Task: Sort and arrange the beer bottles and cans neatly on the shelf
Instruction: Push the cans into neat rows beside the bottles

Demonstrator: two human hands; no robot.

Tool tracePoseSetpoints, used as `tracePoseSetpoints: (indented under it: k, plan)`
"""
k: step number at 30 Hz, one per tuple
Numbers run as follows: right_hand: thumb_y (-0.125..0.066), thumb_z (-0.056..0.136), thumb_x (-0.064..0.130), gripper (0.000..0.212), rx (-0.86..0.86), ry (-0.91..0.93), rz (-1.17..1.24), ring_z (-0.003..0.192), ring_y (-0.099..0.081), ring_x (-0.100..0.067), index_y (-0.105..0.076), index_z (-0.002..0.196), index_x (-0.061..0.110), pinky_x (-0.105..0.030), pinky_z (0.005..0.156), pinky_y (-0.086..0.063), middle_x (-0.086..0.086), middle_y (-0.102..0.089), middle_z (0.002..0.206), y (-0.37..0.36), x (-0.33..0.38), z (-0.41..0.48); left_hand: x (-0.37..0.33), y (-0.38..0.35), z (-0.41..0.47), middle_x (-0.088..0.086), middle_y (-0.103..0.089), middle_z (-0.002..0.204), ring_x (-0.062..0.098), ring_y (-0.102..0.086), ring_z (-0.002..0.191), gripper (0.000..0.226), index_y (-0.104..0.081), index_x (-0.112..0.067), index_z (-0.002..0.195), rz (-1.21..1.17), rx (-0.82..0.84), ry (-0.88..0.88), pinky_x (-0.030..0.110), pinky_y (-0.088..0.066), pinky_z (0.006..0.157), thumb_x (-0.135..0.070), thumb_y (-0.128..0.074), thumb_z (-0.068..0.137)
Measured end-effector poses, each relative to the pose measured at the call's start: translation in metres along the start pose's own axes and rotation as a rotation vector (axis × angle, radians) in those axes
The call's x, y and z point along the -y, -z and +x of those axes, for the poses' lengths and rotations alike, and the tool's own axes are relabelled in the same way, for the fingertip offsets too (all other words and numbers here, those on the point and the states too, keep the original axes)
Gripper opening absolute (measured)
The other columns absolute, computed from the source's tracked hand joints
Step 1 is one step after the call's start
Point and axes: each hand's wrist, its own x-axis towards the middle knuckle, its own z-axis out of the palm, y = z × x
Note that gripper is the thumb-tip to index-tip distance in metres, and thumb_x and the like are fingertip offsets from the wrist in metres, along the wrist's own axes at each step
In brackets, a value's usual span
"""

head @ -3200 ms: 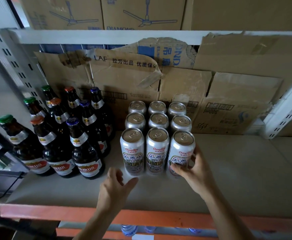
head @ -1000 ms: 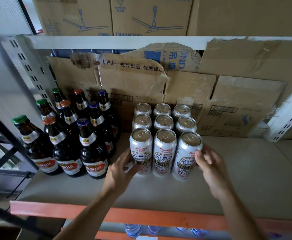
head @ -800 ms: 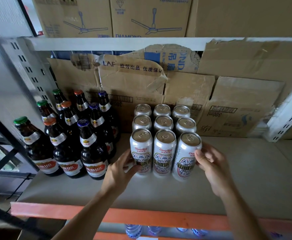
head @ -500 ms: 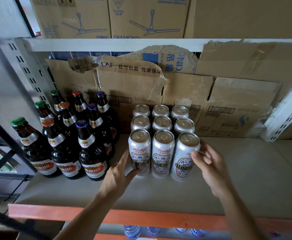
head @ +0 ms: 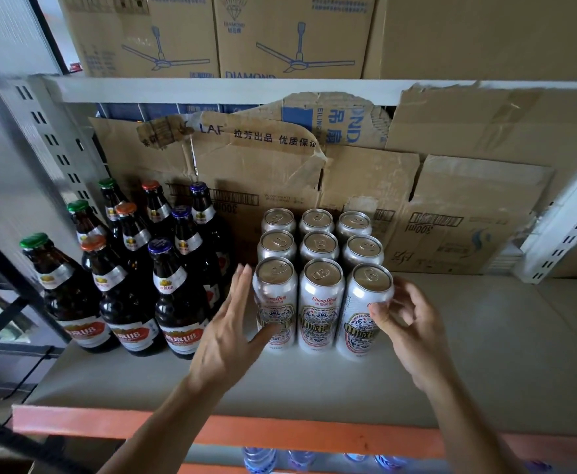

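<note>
Several white and silver beer cans [head: 320,248] stand in a three-by-three block at the middle of the shelf [head: 485,354]. Left of them, several brown beer bottles [head: 174,302] with green, orange and blue caps stand in rows. My left hand [head: 225,333] lies with straight fingers along the left side of the front left can [head: 275,299], its thumb touching the can's front. My right hand [head: 413,326] curls round the front right can [head: 360,333], thumb on the label and fingers on its right side.
Flattened cardboard [head: 451,200] lines the back of the shelf. Fan boxes [head: 280,35] sit on the shelf above. A white upright [head: 567,227] slants at the right. The orange front beam [head: 280,436] runs below my arms, with water bottle tops [head: 259,460] under it.
My left hand has straightened and slid up along the front left can. My right hand has closed in from beside the front right can onto it.
</note>
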Motion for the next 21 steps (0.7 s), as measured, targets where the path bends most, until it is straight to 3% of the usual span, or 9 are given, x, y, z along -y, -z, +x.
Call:
tracePoseSetpoints:
  k: [2,5,9,12,16,19,21]
  plan:
    - [-0.071,0.074,0.021,0.05,0.004,0.002,0.042,0.096,-0.068,-0.005,-0.06,0.122,0.013,-0.016,0.077,-0.053,0.0,-0.071,0.113,0.002,0.004,0.004,-0.009,0.008,0.015,0.01,-0.028,0.154,0.009,-0.022,0.144,0.089,-0.024,-0.015,0.15,0.013,-0.038,-0.101,0.005,-0.021,0.11,-0.035,-0.075,0.08]
    - [-0.071,0.081,0.016,0.056,0.055,-0.005,0.078,0.099,-0.066,-0.001,-0.054,0.134,0.009,-0.016,0.08,-0.053,-0.002,-0.07,0.121,0.005,0.008,0.009,-0.008,0.01,0.027,0.005,-0.03,0.154,0.001,-0.026,0.142,0.073,-0.039,-0.014,0.146,0.06,0.023,-0.156,0.01,-0.028,0.108,-0.039,-0.067,0.083]
    - [-0.072,0.078,0.014,0.042,0.156,-0.024,0.04,0.101,-0.066,-0.005,-0.062,0.119,0.019,-0.016,0.081,-0.052,0.008,-0.075,0.108,0.004,0.009,0.009,-0.003,0.004,0.022,-0.003,-0.029,0.154,-0.014,-0.02,0.138,0.071,-0.038,-0.026,0.145,-0.018,0.056,-0.069,0.001,-0.025,0.104,-0.042,-0.067,0.082]
    - [-0.08,0.078,0.021,0.042,0.135,-0.012,0.017,0.105,-0.066,-0.009,-0.063,0.116,0.02,-0.022,0.087,-0.053,0.005,-0.074,0.111,0.004,0.008,0.01,0.001,0.001,0.021,-0.004,-0.029,0.153,-0.002,-0.031,0.138,0.076,-0.036,-0.029,0.145,-0.043,0.056,-0.068,0.008,-0.031,0.106,-0.034,-0.075,0.079]
    - [-0.085,0.058,0.058,0.06,0.088,0.005,0.002,0.105,-0.068,-0.012,-0.069,0.109,0.031,-0.034,0.093,-0.054,0.002,-0.074,0.112,0.001,0.009,0.01,0.001,0.006,0.025,0.0,-0.034,0.153,0.02,-0.053,0.129,0.083,-0.031,-0.043,0.14,-0.047,0.082,-0.094,0.031,-0.047,0.103,-0.024,-0.081,0.076]
    - [-0.08,0.063,0.046,0.044,0.061,0.051,-0.033,0.105,-0.068,-0.017,-0.07,0.106,0.039,-0.049,0.099,-0.051,0.0,-0.074,0.11,-0.001,0.007,0.009,0.001,0.007,0.027,0.004,-0.038,0.152,0.02,-0.056,0.125,0.084,-0.03,-0.044,0.139,-0.047,0.102,-0.096,0.031,-0.049,0.101,-0.023,-0.082,0.076]
    - [-0.079,0.064,0.045,0.043,0.047,0.059,-0.038,0.104,-0.068,-0.016,-0.07,0.105,0.041,-0.048,0.098,-0.051,0.001,-0.074,0.109,-0.001,0.006,0.008,0.0,0.008,0.027,0.003,-0.039,0.152,0.017,-0.058,0.123,0.084,-0.03,-0.045,0.138,-0.057,0.117,-0.086,0.028,-0.049,0.101,-0.022,-0.082,0.076]
